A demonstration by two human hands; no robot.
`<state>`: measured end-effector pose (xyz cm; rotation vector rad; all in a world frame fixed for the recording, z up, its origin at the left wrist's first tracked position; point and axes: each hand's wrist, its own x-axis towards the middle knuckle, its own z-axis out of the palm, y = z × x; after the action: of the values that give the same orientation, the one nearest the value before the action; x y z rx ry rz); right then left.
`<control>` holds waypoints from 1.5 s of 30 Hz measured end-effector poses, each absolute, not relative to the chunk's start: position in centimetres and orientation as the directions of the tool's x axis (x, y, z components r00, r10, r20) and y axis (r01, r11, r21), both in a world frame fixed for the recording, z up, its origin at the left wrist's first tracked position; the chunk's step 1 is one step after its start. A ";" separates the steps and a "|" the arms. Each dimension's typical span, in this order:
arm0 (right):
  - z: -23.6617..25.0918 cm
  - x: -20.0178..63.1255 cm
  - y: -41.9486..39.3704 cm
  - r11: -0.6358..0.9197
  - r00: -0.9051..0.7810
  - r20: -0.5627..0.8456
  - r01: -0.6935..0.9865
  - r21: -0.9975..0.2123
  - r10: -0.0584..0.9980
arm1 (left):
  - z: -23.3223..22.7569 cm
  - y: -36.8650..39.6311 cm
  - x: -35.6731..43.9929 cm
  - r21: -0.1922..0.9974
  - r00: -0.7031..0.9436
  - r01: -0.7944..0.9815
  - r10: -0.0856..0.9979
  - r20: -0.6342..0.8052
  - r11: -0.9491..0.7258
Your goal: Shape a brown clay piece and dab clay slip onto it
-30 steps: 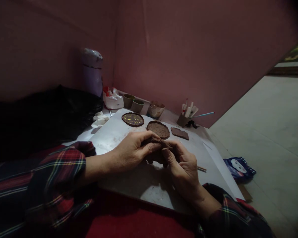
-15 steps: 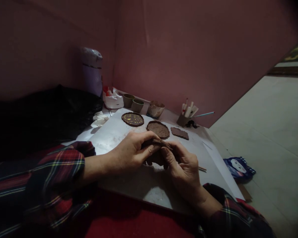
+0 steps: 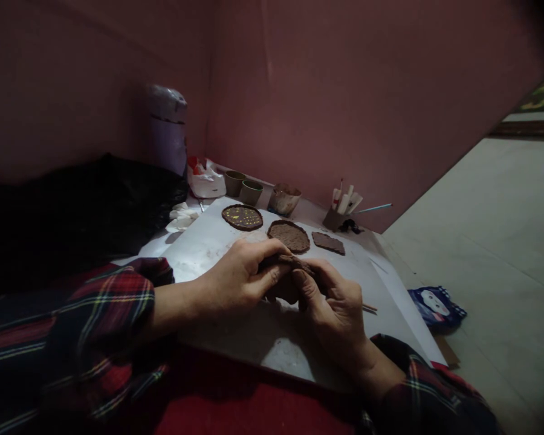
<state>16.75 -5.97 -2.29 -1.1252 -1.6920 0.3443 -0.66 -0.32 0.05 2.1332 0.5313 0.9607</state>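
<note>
Barely anything moved since a second ago: both hands stay pinched on the brown clay lump (image 3: 289, 273), held just above the white board (image 3: 217, 241). Left hand (image 3: 240, 278) grips its near side, right hand (image 3: 333, 311) curls over the other. Three flat clay pieces (image 3: 289, 235) lie farther back, cups (image 3: 251, 193) beyond them.

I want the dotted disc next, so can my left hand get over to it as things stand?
Probably yes, once freed: the left hand pinches the clay lump, and bare white board lies between it and the yellow-dotted disc.
</note>
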 end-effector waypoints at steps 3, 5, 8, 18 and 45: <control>-2.4 16.7 -5.8 0.497 -0.008 0.569 0.495 -0.712 0.822 | 0.0 -0.2 -0.4 0.781 0.623 0.073 0.640 0.449 -0.620; -2.6 16.8 -5.7 0.489 0.006 0.562 0.485 -0.725 0.827 | 0.0 0.0 -0.3 0.805 0.606 0.068 0.665 0.435 -0.589; -2.7 16.8 -5.7 0.479 0.022 0.555 0.475 -0.738 0.832 | 0.0 0.1 -0.2 0.826 0.604 0.062 0.680 0.417 -0.561; -2.4 16.7 -5.9 0.495 -0.004 0.578 0.524 -0.694 0.816 | 0.3 -0.3 -0.3 0.896 0.658 0.021 0.682 0.321 -0.443; -2.5 16.6 -6.0 0.528 -0.063 0.639 0.627 -0.573 0.767 | 0.1 -0.2 -0.5 0.795 0.662 0.165 0.663 0.350 -0.584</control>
<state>16.64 -5.99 -2.49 -1.1676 -1.7638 0.1748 -0.48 -0.18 0.05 2.1131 0.6384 0.8330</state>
